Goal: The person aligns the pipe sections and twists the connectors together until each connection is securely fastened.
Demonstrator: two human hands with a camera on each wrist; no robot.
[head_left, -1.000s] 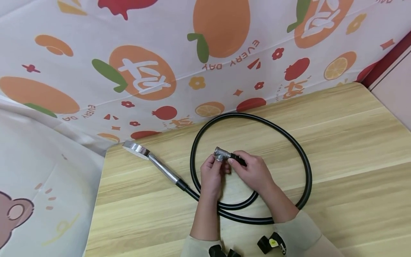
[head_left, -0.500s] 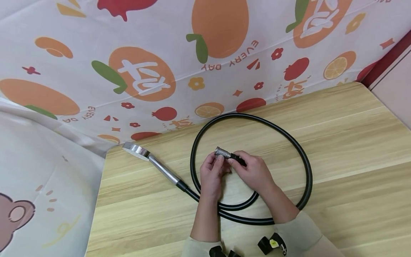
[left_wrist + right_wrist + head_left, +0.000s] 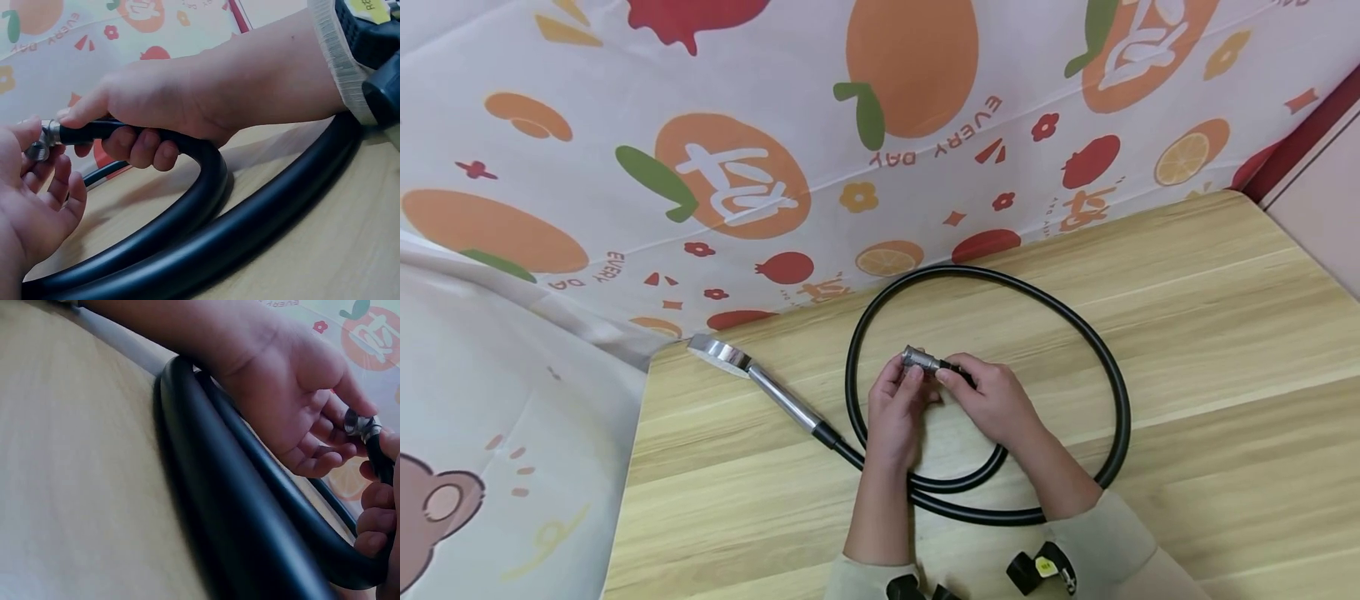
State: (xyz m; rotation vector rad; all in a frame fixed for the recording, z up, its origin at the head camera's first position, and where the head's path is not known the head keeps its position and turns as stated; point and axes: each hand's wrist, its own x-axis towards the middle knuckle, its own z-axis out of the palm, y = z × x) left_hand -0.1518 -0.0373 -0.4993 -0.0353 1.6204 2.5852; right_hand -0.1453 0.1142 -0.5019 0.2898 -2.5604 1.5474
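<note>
A small silvery metal hose fitting (image 3: 917,358) with a short side branch sits on the end of a black shower hose (image 3: 1116,392). My left hand (image 3: 893,412) pinches the fitting between thumb and fingers, the thumb lying across its near side. Just to the right, my right hand (image 3: 996,404) grips the hose end, thumb close to the metal; the left wrist view shows its fingers (image 3: 144,149) curled under the hose. Both hands are inside the hose's loop, above the table. In the right wrist view the side branch (image 3: 351,420) pokes out by the left thumb.
A chrome shower head (image 3: 722,354) lies on the wooden table (image 3: 1210,375) at the left, joined to the hose's other end. Hose coils pass under both forearms. A fruit-print cloth (image 3: 820,67) hangs along the back edge, and a white cloth (image 3: 512,400) drapes on the left.
My left thumb has shifted up over the fitting, and its side branch has turned out of sight in the head view. The right hand keeps its grip on the hose end.
</note>
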